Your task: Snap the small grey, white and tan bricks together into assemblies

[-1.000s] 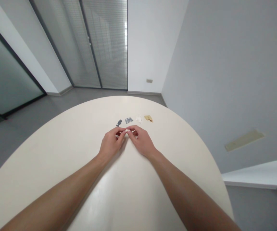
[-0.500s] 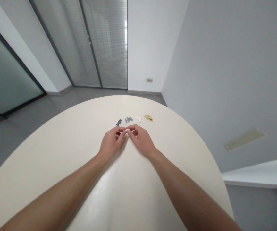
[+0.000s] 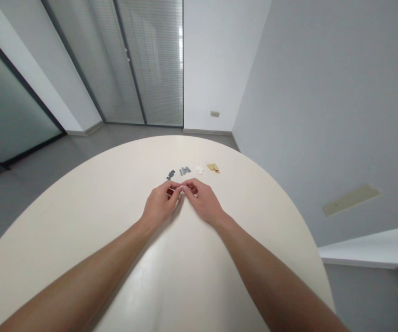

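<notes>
Both hands meet over the middle of a round cream table (image 3: 81,216). My left hand (image 3: 159,205) and my right hand (image 3: 201,200) each pinch a tiny white piece (image 3: 183,187) between thumb and fingertips, fingertips touching. Just beyond the hands lie four small heaps of parts in a row: dark grey pieces (image 3: 170,174), blue-grey pieces (image 3: 185,170), white pieces (image 3: 199,168) and tan pieces (image 3: 213,168).
The table's far edge curves just past the heaps. A grey wall (image 3: 323,92) stands to the right, with a white ledge (image 3: 371,251) low beside the table. Glass partitions with blinds (image 3: 143,60) are at the back over grey floor.
The hands stay pinched together on the small white piece; only the view has shifted slightly, with the hands and heaps a few pixels higher.
</notes>
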`<move>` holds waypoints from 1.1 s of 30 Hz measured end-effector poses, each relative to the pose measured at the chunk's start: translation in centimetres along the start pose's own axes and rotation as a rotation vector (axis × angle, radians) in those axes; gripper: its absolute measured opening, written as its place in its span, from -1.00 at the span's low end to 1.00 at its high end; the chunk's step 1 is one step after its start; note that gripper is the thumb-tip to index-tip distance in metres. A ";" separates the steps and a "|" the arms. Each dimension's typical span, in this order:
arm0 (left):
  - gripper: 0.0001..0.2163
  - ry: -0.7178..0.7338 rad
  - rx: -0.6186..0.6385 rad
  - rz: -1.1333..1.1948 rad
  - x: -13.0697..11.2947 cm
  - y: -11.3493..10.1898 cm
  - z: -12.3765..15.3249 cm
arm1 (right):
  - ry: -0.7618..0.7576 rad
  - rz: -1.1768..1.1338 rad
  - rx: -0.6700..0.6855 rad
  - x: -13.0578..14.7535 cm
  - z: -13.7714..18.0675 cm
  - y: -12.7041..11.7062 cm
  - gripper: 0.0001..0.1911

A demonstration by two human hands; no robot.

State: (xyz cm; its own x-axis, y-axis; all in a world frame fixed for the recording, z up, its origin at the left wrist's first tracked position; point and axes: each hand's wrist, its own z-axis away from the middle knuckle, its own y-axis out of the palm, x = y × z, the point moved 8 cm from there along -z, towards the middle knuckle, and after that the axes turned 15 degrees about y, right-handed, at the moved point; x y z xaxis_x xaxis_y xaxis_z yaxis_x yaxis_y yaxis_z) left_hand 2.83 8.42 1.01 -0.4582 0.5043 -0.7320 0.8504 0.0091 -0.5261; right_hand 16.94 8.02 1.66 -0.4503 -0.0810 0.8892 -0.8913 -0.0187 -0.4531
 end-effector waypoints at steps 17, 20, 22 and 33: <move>-0.72 -0.021 0.029 -0.009 0.2 0.2 0.1 | -0.009 -0.009 0.017 -0.2 0.0 0.1 -0.82; -0.72 -0.024 0.032 -0.015 0.2 0.2 0.1 | -0.008 -0.001 0.015 -0.1 0.0 0.1 -0.82; -0.72 -0.023 0.033 -0.016 0.1 0.2 0.0 | -0.004 0.001 0.016 -0.1 0.0 0.1 -0.82; -0.71 -0.013 0.038 -0.041 0.1 0.1 0.1 | 0.004 0.001 0.022 0.0 0.1 0.1 -0.83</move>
State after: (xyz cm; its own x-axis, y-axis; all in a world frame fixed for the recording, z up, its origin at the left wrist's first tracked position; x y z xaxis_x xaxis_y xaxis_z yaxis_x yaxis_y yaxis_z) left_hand 2.85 8.39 0.86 -0.4963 0.4930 -0.7146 0.8204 -0.0029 -0.5718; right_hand 16.87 7.95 1.65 -0.4514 -0.0768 0.8890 -0.8895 -0.0406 -0.4552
